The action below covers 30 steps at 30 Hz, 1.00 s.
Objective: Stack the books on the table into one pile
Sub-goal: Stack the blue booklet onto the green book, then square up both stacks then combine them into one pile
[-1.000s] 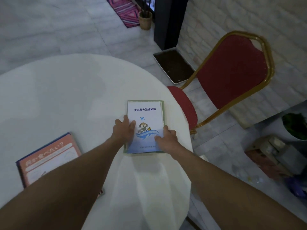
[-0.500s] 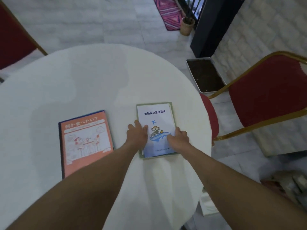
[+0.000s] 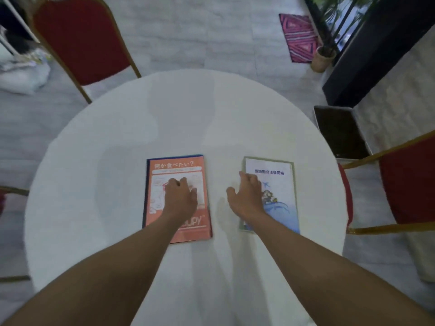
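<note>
Round white table (image 3: 113, 142), two books lying flat side by side, apart, not stacked. Orange book (image 3: 162, 222) sits in the middle toward the near edge; white book (image 3: 281, 184), on top of a green-edged one, sits toward the right edge. Left hand (image 3: 180, 196) is over the orange cover, fingers curled down onto it, palm down, grasping nothing. Right hand (image 3: 247, 195) is spread loose at the white book's left edge, fingers over the cover, thumb out over the bare table; can't tell if it presses. Red chairs (image 3: 82, 38) around the table
</note>
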Tool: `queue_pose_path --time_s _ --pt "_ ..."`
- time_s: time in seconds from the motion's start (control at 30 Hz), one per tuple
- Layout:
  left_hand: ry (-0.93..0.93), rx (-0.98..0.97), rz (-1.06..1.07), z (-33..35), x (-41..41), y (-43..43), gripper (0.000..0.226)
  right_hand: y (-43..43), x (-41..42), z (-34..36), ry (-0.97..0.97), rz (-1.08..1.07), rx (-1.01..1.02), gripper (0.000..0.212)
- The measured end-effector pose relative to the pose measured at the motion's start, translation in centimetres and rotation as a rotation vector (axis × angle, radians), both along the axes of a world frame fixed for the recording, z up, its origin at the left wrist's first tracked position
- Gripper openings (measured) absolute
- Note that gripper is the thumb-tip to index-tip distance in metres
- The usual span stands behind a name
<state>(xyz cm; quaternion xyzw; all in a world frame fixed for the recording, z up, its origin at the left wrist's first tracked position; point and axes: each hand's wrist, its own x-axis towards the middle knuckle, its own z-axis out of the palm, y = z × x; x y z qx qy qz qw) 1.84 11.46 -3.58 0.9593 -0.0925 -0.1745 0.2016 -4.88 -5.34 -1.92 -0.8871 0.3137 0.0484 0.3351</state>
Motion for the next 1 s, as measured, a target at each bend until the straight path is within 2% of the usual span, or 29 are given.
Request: queue_pose_path --time_s 0.17,0.27,0.37,0.47,0.57,0.67,0.83,0.93,1.0 --pt "-0.051 0.143 0.192 -0.4 0.9 5.9 0.051 4.4 2.8 -1.5 0.178 0.155 0.147 0.069" --pt "0.029 0.106 0.310 -0.9 1.5 7.8 0.061 6.3 3.7 -2.5 0.210 0.159 0.166 0.059" --pt "0.121 0.044 0.368 -1.3 1.9 8.0 0.065 6.8 4.3 -2.9 0.198 0.081 0.177 0.063" --pt "0.171 -0.013 0.455 -1.5 2.6 8.0 0.071 7.0 5.1 -3.0 0.210 0.026 0.238 0.049" --pt "0.349 -0.147 0.638 -1.5 3.8 8.2 0.071 7.1 5.6 -3.0 0.241 -0.040 0.322 0.049" --pt "0.524 -0.449 0.780 -1.0 4.3 8.2 0.048 6.9 5.5 -2.8 0.229 -0.100 0.389 0.053" --pt "0.481 -0.619 0.782 0.6 2.9 8.1 0.032 6.6 3.8 -1.7 0.180 -0.134 0.487 0.050" --pt "0.468 -0.724 0.729 2.5 1.9 8.3 0.024 6.4 2.9 -0.3 0.119 -0.151 0.668 0.062" --pt "0.439 -0.787 0.648 4.2 1.3 8.4 0.027 6.3 2.5 0.9 0.040 -0.123 0.702 0.067"
